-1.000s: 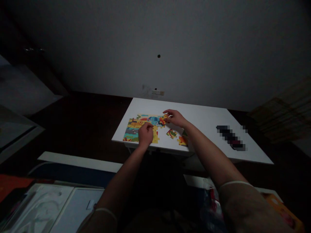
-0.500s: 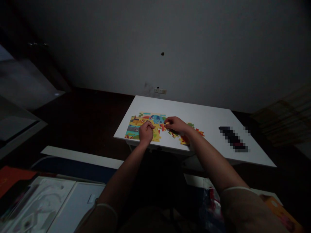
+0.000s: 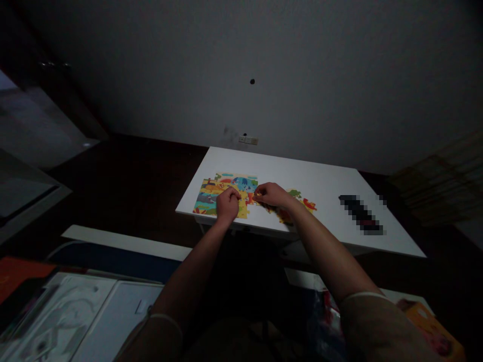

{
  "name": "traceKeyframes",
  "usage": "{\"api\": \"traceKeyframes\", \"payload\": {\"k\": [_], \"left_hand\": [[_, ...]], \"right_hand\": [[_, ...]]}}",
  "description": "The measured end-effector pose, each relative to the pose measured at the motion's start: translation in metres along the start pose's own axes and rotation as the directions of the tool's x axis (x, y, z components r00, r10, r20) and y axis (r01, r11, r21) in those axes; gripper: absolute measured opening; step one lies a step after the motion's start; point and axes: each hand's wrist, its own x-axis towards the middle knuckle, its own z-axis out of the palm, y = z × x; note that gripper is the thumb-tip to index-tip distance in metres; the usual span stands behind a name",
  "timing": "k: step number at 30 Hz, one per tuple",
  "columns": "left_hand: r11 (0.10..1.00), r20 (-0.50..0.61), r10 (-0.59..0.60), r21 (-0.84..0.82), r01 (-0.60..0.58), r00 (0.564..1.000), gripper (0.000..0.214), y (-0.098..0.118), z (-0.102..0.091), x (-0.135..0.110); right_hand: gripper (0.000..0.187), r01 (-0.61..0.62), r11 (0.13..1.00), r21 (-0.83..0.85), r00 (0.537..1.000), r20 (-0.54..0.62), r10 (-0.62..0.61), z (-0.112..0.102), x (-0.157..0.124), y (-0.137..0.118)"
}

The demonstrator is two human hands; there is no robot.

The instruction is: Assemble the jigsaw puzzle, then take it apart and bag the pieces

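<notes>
On the white table [image 3: 324,176], the assembled part of a colourful jigsaw puzzle [image 3: 215,193] lies flat near the table's left front corner. The left hand [image 3: 227,205] rests on the puzzle's right front part with its fingers curled down onto the joined pieces, pressing rather than gripping. Just to the right of it, the right hand [image 3: 272,194] has its fingers drawn narrow around a small red-orange puzzle piece [image 3: 251,197] at the puzzle's right edge; the view is too dim and small to tell whether the piece is lifted or already touching its neighbours. More loose pieces [image 3: 304,202] lie to the right of the puzzle, partly behind the right wrist. Further right sits a dark blurred-out object [image 3: 360,214]. The piece looks like thin cardboard: light, stiff enough to pinch but easy to bend at its tabs, so it is probably best held by its flat body between thumb and fingertip, with the tabs left free.
</notes>
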Motion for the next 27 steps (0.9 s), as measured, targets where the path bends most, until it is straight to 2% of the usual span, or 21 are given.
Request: {"api": "traceKeyframes", "payload": {"k": [10,16,21,27], "left_hand": [[1.000,0.018,0.015,0.005,-0.015,1.000,0.022,-0.001,0.001,-0.001],[1.000,0.035,0.023,0.010,-0.023,0.999,0.021,-0.002,0.002,0.000],[0.999,0.044,0.031,0.018,-0.032,0.999,0.021,-0.003,0.002,0.000],[0.999,0.055,0.036,0.033,-0.037,0.998,0.020,-0.001,0.001,0.001]], "right_hand": [[0.019,-0.052,0.997,0.051,0.998,-0.044,0.054,0.008,-0.003,0.002],[0.020,-0.004,0.999,0.036,0.994,-0.109,0.008,0.006,-0.005,0.007],[0.021,-0.139,0.986,0.093,0.955,-0.250,0.158,-0.015,-0.005,0.037],[0.023,-0.324,0.946,-0.011,0.920,-0.239,0.312,-0.026,-0.009,0.075]]}}
